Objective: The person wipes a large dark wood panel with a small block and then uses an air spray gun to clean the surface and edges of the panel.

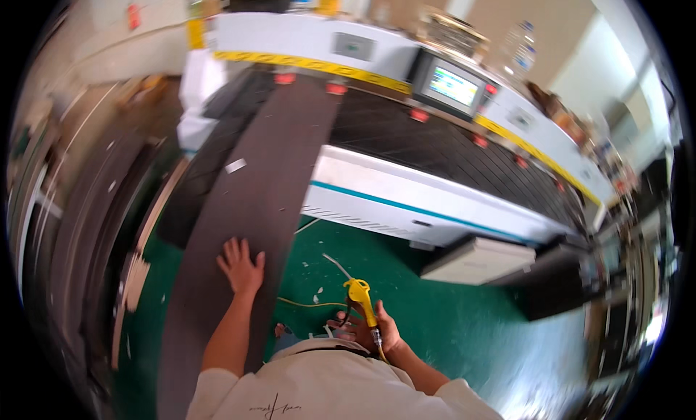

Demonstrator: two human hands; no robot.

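Observation:
My left hand (241,268) lies flat with fingers spread on a long dark brown board (264,152). The board runs from beside my body up to the machine, its far end near red stops. A small white label (235,165) and several small marks or bits show on its face. In front of my waist, my right hand (387,329) is closed around a yellow air blow gun (360,292). Its thin metal nozzle points up and to the left, away from me. A thin yellow hose (312,303) shows near the gun, and part of it is hidden.
The white machine (406,195) has a dark slatted bed (428,152), a yellow-striped rear beam (312,63) and a lit screen (453,85). Dark boards (90,202) stand at left. A pale-topped stack (478,260) sits beneath the machine's right side on the green floor (449,333).

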